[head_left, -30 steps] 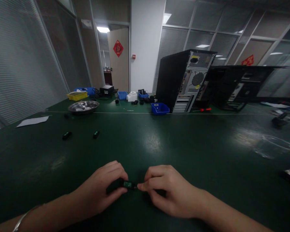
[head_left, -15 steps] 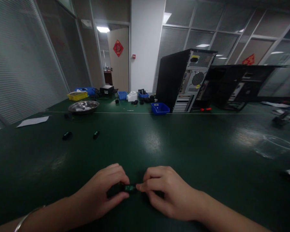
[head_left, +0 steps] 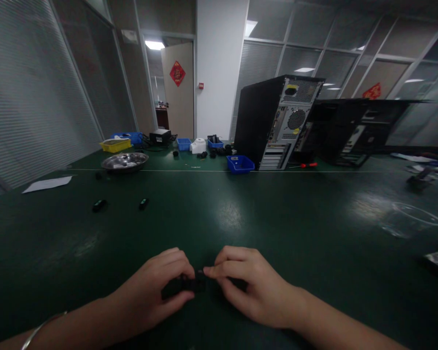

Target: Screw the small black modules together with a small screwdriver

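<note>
Low over the green table (head_left: 226, 223), my left hand (head_left: 164, 282) pinches a small black device (head_left: 200, 283) between thumb and fingers. Its right end sticks out, and the rest is covered by my fingers. My right hand (head_left: 246, 282) has its fingers curled together, with a fingertip at the device's upper right edge. Anything tiny in that pinch is hidden. Further up the table on the left lie two similar small black devices with green tops, one (head_left: 99, 205) and another (head_left: 143, 203).
A shiny metal dish (head_left: 124, 163) and white paper (head_left: 47, 184) are at the left. A blue bin (head_left: 240, 165) stands before a black computer tower (head_left: 266, 121). To the right are a red-handled screwdriver (head_left: 308, 165) and a clear container (head_left: 409, 221).
The green face visible on the held device has gone; its exposed part now looks black. My right fingertips have shifted slightly up along its end. My left hand is nearly still.
</note>
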`<state>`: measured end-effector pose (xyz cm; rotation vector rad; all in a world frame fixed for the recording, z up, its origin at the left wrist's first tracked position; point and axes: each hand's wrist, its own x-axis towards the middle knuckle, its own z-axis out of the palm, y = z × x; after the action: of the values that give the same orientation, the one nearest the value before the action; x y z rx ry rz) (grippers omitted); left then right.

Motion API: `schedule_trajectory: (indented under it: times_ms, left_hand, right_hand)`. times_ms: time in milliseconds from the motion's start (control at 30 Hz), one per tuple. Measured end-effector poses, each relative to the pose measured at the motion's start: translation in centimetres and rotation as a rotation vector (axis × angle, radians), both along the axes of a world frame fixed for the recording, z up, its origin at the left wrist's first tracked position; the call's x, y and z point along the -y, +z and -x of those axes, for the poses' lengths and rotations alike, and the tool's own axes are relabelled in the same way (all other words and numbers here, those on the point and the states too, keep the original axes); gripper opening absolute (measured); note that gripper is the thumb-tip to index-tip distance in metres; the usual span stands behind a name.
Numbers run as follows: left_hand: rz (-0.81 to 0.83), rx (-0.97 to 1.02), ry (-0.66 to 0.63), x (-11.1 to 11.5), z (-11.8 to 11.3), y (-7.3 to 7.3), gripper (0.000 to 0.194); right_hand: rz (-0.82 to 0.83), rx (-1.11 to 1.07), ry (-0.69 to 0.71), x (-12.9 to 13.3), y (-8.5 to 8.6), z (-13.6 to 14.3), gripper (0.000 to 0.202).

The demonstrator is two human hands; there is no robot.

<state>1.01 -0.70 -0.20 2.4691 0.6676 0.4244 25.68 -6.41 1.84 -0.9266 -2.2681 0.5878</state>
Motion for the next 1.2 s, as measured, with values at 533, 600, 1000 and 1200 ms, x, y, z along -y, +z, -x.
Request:
schedule_trajectory:
  times_ms: [533,600,1000,1200]
  left_hand:
    - [-0.036,0.010,0.034,-0.6,0.2,0.1,0.011]
    - [-0.044,0.022,0.037,-0.6,0.0,0.1,0.010]
    - [-0.033,0.000,0.032,-0.4,-0.2,0.2,0.013]
    - [-0.016,0.030,0.024,-0.4,-0.2,0.3,0.012]
  right_hand:
    - [-0.196,0.383,-0.142,0.3,0.9,0.0,0.023]
    - [-0.307,0.317,-0.079,1.1,1.1,0.8,0.022]
    - [-0.299,0.314,0.282,1.5,-2.3,2.9,0.021]
    - [-0.029,0.120,0.261,1.3,-1.6,2.3,0.012]
